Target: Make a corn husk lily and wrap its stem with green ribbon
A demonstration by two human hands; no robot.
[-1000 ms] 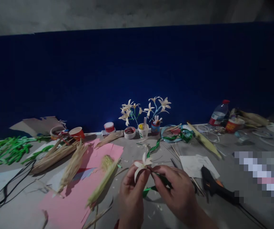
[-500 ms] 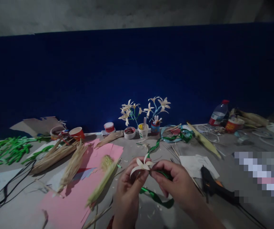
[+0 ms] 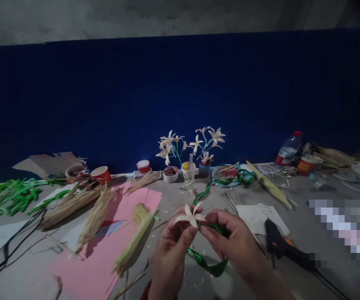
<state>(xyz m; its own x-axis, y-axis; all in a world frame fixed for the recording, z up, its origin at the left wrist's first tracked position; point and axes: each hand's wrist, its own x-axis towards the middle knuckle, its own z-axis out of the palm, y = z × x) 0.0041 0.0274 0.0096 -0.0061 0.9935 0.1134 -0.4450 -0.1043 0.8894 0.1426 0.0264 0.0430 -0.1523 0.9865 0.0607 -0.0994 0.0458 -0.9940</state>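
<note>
A cream corn-husk flower point(image 3: 192, 217) with narrow pointed petals is pinched between the thumb and fingers of my left hand point(image 3: 172, 243). My right hand point(image 3: 230, 235) is closed close beside its base, holding a green ribbon point(image 3: 219, 228). More of that ribbon hangs in a loop below both hands, and a twisted stretch runs away behind them across the table. The flower's base and the right fingertips are partly hidden. Two bunches of similar husk flowers point(image 3: 167, 146) stand upright at the back.
On the right lie a black glue gun point(image 3: 284, 246) and white paper point(image 3: 263, 218). Corn husks point(image 3: 132, 241) and pink paper point(image 3: 86, 266) spread on the left, near green wires point(image 3: 13, 196). Behind stand paint pots point(image 3: 188, 171), an orange cup point(image 3: 101, 174) and a bottle point(image 3: 289, 149).
The flower has turned a little in my left fingers and moved slightly right. Both hands stay close together, and the hanging ribbon loop has shifted slightly.
</note>
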